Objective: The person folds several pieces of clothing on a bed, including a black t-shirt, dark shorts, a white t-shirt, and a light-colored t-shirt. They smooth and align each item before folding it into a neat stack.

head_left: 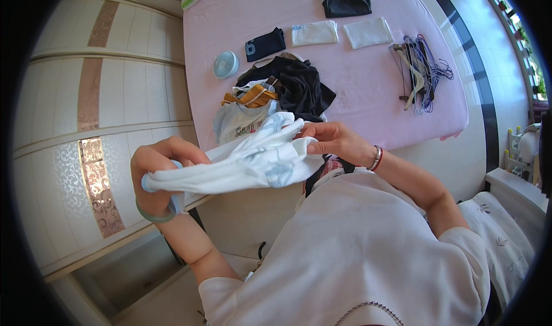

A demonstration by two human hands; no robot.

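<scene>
A white garment with pale blue print [247,164] is stretched in the air between my hands, above the near edge of the bed. My left hand [164,168] is closed around one bunched end, where a light blue edge pokes out. At the other end, my right hand [336,139] pinches the fabric between thumb and fingers. Just beyond the garment lies a loose heap of clothes: a black piece [296,84], a mustard-yellow piece [253,98] and a pale shirt with dark lettering [233,119]. The garment covers part of that shirt.
The pink-sheeted bed [368,99] holds a folded navy garment [265,45], two folded white garments [314,34], a folded black garment [347,3], a round blue fan [226,65] and a tangle of hangers [422,76]. Cream cabinet doors [132,90] stand at the left.
</scene>
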